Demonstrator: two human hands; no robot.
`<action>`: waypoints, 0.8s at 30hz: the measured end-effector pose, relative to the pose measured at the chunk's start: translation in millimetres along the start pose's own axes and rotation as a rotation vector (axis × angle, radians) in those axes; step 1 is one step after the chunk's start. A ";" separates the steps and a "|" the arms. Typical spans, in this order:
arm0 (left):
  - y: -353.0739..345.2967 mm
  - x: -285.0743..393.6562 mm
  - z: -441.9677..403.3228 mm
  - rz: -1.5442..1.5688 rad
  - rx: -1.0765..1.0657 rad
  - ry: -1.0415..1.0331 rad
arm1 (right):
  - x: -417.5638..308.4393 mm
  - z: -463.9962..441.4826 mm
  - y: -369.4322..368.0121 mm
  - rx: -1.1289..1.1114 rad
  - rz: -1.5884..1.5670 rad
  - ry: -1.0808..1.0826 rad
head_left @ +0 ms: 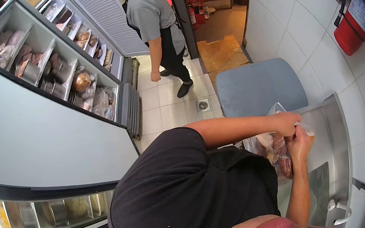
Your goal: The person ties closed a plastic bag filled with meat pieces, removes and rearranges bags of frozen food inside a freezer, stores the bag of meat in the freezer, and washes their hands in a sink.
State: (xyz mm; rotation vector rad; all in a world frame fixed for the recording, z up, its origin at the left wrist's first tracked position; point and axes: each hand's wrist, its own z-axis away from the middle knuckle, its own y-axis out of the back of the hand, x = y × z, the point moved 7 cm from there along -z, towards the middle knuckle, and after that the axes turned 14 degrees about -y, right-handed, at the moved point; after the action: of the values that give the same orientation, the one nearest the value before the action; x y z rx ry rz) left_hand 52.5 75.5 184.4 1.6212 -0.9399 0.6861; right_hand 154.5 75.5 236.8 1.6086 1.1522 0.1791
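Observation:
A clear plastic bag [284, 164] with reddish-brown, meat-like pieces inside hangs or rests over the metal sink counter; which of the two I cannot tell. My left hand [285, 123] is closed at the gathered upper part of the bag, with its arm stretched across from the dark sleeve. Close against it, my right hand [300, 144] pinches the same plastic, and a pale bit of film sticks out beyond the fingers. The hands touch or nearly touch. Part of the bag is hidden behind my shirt and forearm.
A grey-blue flat-topped piece [261, 87] stands beyond my hands. Steel edging [337, 138] and a white tap [341, 211] lie along the tiled wall. Refrigerated cabinets [38, 130] with bagged food fill the left. Another person [152, 19] stands on the tiled floor.

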 end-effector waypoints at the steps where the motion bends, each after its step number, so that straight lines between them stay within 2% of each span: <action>1: -3.3 -9.6 -4.5 0.022 -0.015 0.007 | 6.2 0.5 -2.1 -0.031 0.028 -0.007; 4: -7.4 -25.4 -2.9 0.189 -0.020 0.104 | 41.0 6.4 -4.6 -0.142 -0.542 -0.244; 7: -12.8 -35.6 1.0 0.389 0.038 0.165 | 74.0 20.5 3.0 -0.269 -0.546 -0.387; 13: -20.8 -43.2 12.2 0.583 0.084 0.183 | 102.5 41.3 7.4 -0.199 -0.543 -0.435; 16: -22.0 -41.1 17.1 0.675 0.074 0.175 | 96.7 48.3 15.0 -0.241 -0.417 -0.473; 19: -22.3 -44.7 18.6 0.735 0.071 0.183 | 75.8 48.6 27.0 -0.183 -0.298 -0.325; 22: -22.0 -46.7 17.8 0.889 0.119 0.222 | 22.6 45.4 45.6 -0.175 -0.048 -0.065; 24: -20.5 -42.9 18.3 1.003 0.163 0.226 | -3.5 48.4 39.8 -0.266 -0.046 -0.058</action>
State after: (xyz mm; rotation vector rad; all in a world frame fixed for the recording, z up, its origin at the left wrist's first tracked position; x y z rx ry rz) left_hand 47.1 69.6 134.1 1.0864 -1.5483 1.6155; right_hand 206.3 43.3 251.7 1.3432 1.0716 0.2435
